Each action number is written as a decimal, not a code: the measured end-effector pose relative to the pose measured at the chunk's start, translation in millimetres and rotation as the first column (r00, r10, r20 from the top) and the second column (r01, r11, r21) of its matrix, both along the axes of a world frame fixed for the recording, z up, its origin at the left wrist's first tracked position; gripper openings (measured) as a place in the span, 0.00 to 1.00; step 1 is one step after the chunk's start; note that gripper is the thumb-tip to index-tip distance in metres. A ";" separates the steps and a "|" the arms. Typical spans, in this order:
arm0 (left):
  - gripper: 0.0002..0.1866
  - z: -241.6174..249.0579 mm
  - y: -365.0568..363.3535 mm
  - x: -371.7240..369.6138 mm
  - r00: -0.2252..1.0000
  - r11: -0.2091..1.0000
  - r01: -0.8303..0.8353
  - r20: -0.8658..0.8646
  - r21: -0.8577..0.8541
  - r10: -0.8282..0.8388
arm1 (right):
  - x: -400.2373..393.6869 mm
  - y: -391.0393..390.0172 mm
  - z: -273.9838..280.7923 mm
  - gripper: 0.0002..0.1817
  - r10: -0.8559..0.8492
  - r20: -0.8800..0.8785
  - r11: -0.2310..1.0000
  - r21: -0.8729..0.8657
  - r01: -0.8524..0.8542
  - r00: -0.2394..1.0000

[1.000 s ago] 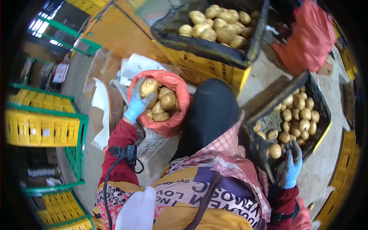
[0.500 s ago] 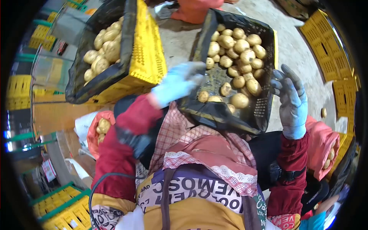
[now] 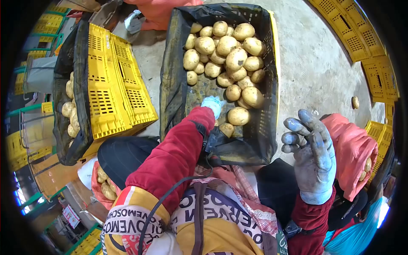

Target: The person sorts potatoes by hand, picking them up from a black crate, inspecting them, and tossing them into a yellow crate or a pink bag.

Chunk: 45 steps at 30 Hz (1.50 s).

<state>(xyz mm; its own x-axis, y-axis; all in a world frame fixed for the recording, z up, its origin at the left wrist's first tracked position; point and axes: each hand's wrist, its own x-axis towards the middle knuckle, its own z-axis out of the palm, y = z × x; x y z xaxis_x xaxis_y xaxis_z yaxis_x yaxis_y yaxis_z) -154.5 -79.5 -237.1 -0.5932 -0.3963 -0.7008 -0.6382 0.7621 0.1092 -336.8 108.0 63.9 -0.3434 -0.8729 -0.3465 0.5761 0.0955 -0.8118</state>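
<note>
A yellow crate with a dark liner stands in front of me, holding several pale potatoes, most of them at its far and right sides. Inside it, low over the bare part of the bottom, is my left hand in a light blue glove. Its fingers are foreshortened and partly blurred, so their grip is hidden. One potato lies just right of that hand, and a smaller one is nearer me. My right hand, gloved and grey at the fingertips, hovers outside the crate's right side, fingers bent but apart, holding nothing.
At left, a tilted yellow crate with a dark liner holds more potatoes. Pink sacks of potatoes stand at right and lower left. Yellow crates line the right edge. A lone potato lies on the floor.
My left hand has moved from the gap between the crates into the front crate. My right hand stays raised beside it, fingers still bent. The view has shifted, and the left crate appears further left.
</note>
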 end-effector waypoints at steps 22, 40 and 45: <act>0.43 253.5 57.0 120.0 0.008 0.195 0.320 -0.209 0.927 0.978 | 118.1 -55.4 -27.8 0.21 0.353 -0.231 0.935 0.059 -0.349 0.907; 0.25 309.7 104.1 275.6 -0.311 0.279 0.226 -0.203 0.933 0.929 | 166.1 -48.8 -36.9 0.19 0.550 -0.546 0.766 0.030 -0.642 0.631; 0.22 358.8 85.8 406.6 -0.566 0.358 -0.164 -0.384 0.919 0.729 | 153.0 -56.4 -59.8 0.19 0.547 -0.547 0.772 0.036 -0.635 0.634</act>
